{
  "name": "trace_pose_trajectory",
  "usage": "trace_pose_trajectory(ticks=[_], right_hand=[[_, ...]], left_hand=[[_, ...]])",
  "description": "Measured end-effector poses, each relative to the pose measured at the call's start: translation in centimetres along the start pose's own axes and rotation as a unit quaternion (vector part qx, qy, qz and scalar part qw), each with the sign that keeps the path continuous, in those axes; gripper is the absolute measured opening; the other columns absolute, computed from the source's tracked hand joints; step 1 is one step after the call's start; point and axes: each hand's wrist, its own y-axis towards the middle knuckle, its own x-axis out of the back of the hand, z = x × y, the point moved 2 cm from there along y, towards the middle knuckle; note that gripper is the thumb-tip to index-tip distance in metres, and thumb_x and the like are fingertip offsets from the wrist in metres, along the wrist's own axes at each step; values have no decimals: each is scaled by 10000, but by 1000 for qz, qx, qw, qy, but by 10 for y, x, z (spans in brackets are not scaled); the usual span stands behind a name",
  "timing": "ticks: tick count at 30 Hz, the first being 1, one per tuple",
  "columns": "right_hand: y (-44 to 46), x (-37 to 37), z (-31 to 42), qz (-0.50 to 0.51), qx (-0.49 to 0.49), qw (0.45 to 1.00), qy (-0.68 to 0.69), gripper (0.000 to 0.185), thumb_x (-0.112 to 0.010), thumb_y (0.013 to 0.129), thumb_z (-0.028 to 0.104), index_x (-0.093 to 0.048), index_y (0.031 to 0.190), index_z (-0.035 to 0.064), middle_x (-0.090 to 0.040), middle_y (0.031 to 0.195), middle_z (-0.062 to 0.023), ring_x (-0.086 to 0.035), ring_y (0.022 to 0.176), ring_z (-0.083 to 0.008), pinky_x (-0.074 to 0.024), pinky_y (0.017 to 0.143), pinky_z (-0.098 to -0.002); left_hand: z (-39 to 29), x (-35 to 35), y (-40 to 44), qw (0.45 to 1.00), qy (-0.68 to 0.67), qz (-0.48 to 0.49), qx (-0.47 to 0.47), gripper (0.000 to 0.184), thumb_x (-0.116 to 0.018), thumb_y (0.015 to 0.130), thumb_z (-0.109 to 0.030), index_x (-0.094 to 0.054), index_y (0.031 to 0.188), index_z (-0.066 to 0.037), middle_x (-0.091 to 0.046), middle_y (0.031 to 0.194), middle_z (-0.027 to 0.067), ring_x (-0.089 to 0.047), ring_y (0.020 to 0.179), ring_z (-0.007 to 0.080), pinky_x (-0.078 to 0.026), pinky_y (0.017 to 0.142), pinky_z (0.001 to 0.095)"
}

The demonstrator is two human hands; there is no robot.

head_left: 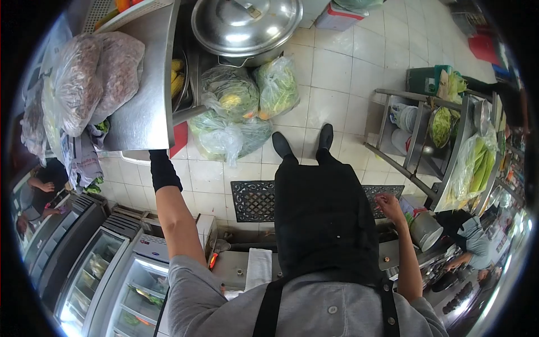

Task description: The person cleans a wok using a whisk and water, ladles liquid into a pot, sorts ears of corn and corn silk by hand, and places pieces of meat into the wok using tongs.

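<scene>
My left hand (161,163), in a black covering at the wrist, reaches to the edge of the steel table (149,121); its fingers are hidden there, so what it touches cannot be seen. On that table lie clear bags of pinkish-brown food (119,64). My right hand (390,206) hangs beside my black apron (325,219), fingers loosely bent and apart, holding nothing. Bags of green vegetables (230,95) rest on the tiled floor near the steel table.
A large lidded pot (247,25) stands beyond the bags. A metal rack (415,140) with vegetables is on the right. Glass-door fridges (95,264) are at lower left. Black mats (252,201) lie by my feet. Other people (477,241) are at both sides.
</scene>
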Motion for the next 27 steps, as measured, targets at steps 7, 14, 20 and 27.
trace_pose_trajectory(ticks=[7,14,20,27], right_hand=[[-12,9,-12,-61,59,996,-12,297,-626,964,202,-693,1116,-45,-746,921,-175,-734,818,-239,-568,743,-355],[-54,53,-6,-153,124,980,-6,313,-635,920,209,-688,1106,-37,-715,1003,-267,-693,965,-439,-548,830,-454],[-58,125,8,-206,177,961,54,301,-632,934,189,-685,1125,-37,-706,1041,-276,-683,977,-443,-542,849,-459],[-89,295,-39,-344,211,897,180,285,-616,954,146,-672,1152,-51,-721,979,-240,-701,826,-340,-546,777,-413]], left_hand=[[58,48,-3,999,-26,-42,5,583,-455,1042,-409,-401,1489,-40,-493,1479,148,-437,1382,359,-396,1133,589],[174,17,-247,924,298,-79,227,370,-497,989,-123,-493,1329,22,-572,1249,211,-577,1158,404,-577,912,596],[257,-136,-357,817,440,46,370,467,-502,1011,-160,-438,1454,-27,-596,1317,228,-633,1096,366,-567,945,501],[375,-431,-435,750,535,314,228,491,-588,985,-157,-481,1448,-35,-654,1276,167,-648,1048,264,-558,920,426]])
